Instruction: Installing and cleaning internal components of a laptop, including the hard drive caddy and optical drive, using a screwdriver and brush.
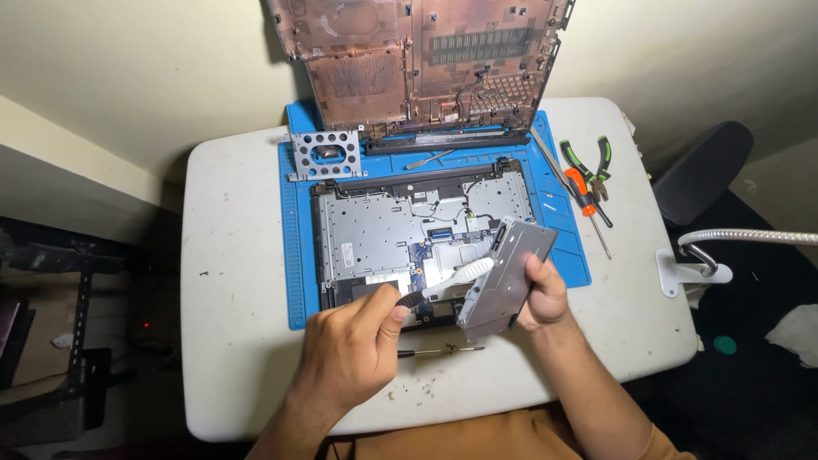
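My right hand (pixel 542 296) holds a silver optical drive (pixel 509 273) tilted up on its edge over the opened laptop base (pixel 375 234). My left hand (pixel 351 349) grips the dark handle of a brush whose white head (pixel 458 277) rests against the drive's side. The laptop base lies on a blue work mat (pixel 296 255), its metal frame and small circuit board exposed.
The laptop's bottom cover (pixel 417 60) leans against the wall at the back. A perforated metal bracket (pixel 324 155) lies at the mat's back left. Green-handled pliers (pixel 601 162) and an orange screwdriver (pixel 586 198) lie at right. A small screwdriver (pixel 439 349) lies on the white table (pixel 239 341). A flexible lamp arm (pixel 741 238) is clamped at right.
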